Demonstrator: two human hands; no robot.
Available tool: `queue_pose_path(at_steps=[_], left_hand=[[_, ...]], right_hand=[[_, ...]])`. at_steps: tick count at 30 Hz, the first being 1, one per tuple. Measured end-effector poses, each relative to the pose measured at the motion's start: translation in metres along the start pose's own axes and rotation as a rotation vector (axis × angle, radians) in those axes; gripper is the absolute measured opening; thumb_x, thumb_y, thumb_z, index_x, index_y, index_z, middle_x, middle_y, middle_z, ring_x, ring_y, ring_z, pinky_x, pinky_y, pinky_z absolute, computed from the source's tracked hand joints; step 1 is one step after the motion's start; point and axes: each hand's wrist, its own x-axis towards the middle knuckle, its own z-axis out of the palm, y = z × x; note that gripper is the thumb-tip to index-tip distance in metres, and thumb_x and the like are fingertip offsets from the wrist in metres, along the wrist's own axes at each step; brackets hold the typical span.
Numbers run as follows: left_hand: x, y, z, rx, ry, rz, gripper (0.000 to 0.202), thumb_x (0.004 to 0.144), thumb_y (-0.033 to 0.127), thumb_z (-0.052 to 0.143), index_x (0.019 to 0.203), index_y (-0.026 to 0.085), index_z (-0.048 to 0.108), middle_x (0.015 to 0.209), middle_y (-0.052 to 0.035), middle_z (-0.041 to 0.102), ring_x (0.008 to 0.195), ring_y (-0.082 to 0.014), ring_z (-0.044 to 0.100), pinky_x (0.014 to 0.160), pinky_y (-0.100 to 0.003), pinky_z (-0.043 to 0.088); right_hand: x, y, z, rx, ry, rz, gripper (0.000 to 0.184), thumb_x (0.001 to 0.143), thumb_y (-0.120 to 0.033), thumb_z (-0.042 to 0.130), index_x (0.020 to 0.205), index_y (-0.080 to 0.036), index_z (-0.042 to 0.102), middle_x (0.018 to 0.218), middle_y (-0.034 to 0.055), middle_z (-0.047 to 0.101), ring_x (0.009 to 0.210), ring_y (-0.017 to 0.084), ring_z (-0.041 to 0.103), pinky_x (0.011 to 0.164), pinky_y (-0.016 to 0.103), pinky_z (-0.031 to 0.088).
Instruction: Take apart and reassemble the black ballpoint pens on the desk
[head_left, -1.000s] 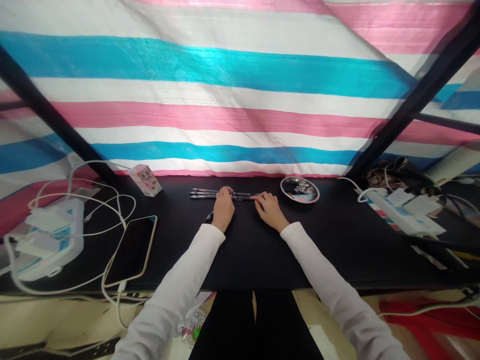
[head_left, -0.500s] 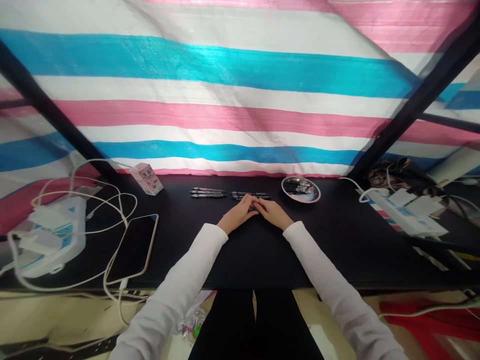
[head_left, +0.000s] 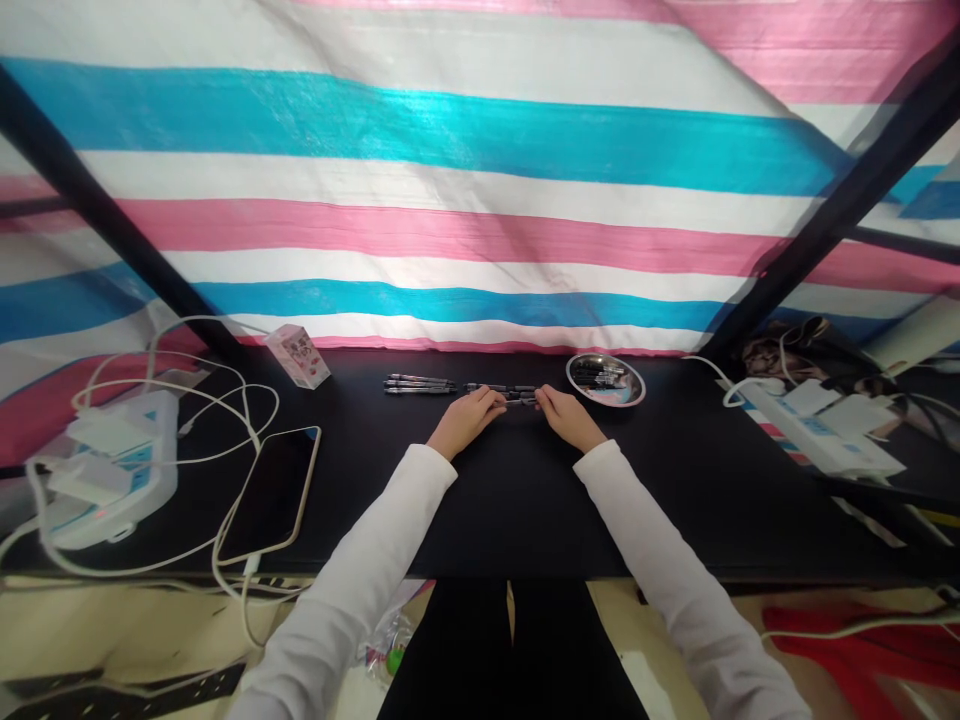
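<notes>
My left hand point(head_left: 466, 420) and my right hand point(head_left: 568, 418) are a short way apart over the middle of the black table. Fingers of both are closed at the two ends of a slim pen point(head_left: 519, 402) lying crosswise between them. Just behind it, partly hidden by my fingers, are several dark pens point(head_left: 510, 388) in a row. To the left lies another group of pens point(head_left: 418, 384), side by side. A round metal bowl point(head_left: 639, 398) stands to the right of my right hand, with dark pen parts point(head_left: 598, 375) inside.
On the left are a smartphone point(head_left: 271, 492) with a charging cable, a white power strip point(head_left: 154, 480) with plugs and looping cables, and a small pink box point(head_left: 298, 357). Another power strip point(head_left: 847, 440) is at the right. A striped sheet point(head_left: 480, 180) hangs behind the table point(head_left: 495, 510).
My hands were together at their fingertips and have moved apart, the right one to the right. The pen between them now shows. The view has shifted slightly.
</notes>
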Motion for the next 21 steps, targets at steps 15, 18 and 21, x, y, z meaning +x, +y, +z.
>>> queue_pose_path(at_steps=[15,18,21], left_hand=[[-0.001,-0.003,0.002,0.1,-0.069,-0.046,0.026,0.095,0.03,0.033,0.096,0.021,0.058,0.092,-0.0023,0.062,0.089,-0.0154,0.056,0.077,-0.026,0.043],[-0.002,-0.004,0.0,0.076,-0.084,-0.106,0.024,0.095,0.028,0.035,0.089,0.021,0.057,0.087,-0.001,0.062,0.086,-0.0143,0.056,0.074,-0.024,0.042],[-0.003,-0.004,-0.001,0.058,-0.106,-0.147,0.024,0.094,0.027,0.035,0.087,0.022,0.057,0.088,-0.0004,0.061,0.085,-0.0135,0.056,0.071,-0.023,0.042]], right_hand=[[0.003,0.002,0.009,0.119,-0.035,-0.056,0.03,0.092,-0.036,0.037,0.072,-0.02,0.053,0.075,0.0036,0.063,0.071,0.016,0.058,0.07,0.028,0.04],[0.003,0.004,0.012,0.209,0.036,-0.126,0.017,0.088,-0.034,0.046,0.082,-0.02,0.053,0.082,0.0035,0.061,0.077,0.017,0.057,0.073,0.029,0.042],[0.003,0.005,0.014,0.272,0.072,-0.182,0.013,0.084,-0.031,0.054,0.09,-0.02,0.051,0.086,0.0029,0.057,0.081,0.016,0.056,0.074,0.029,0.044]])
